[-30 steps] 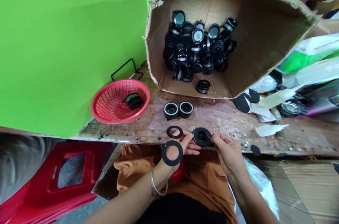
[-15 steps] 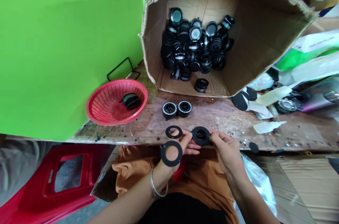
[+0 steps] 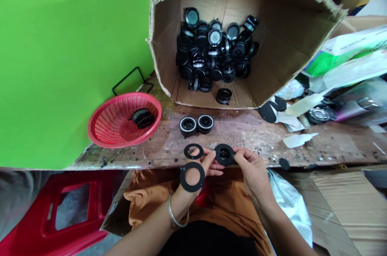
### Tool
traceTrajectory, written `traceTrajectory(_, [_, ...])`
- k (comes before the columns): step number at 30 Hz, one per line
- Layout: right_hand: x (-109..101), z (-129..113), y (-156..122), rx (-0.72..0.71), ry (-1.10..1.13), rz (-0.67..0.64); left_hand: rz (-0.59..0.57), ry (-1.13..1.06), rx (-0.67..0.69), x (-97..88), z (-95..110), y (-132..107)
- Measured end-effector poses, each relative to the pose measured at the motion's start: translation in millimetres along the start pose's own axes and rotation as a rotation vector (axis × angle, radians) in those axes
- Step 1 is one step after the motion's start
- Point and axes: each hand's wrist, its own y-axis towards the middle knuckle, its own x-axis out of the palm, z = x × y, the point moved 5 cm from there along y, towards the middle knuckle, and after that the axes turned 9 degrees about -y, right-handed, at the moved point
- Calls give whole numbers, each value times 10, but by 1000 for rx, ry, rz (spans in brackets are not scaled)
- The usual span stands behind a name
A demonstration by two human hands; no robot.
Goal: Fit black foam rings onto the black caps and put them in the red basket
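Black round part (image 3: 224, 154) pinched flat between both hands | left hand (image 3: 202, 166) | right hand (image 3: 253, 168) | flat ring (image 3: 193, 151) lain just left of grip.

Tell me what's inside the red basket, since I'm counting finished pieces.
The red basket holds a few black round parts near its right side; the count is unclear because they overlap. The rest shows bare mesh.
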Motion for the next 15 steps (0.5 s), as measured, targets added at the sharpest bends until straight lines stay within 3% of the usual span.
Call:
traceTrajectory(6, [-5, -41, -2, -58, -122, 31, -35, 80, 22, 13, 20, 34])
traceTrajectory(12, [-22, -205, -24, -294, -452, 49, -95, 159, 8, 24, 54, 60])
traceTrajectory(15, [-49, -193, 28, -222, -430, -59, -151, 171, -11, 36, 63, 92])
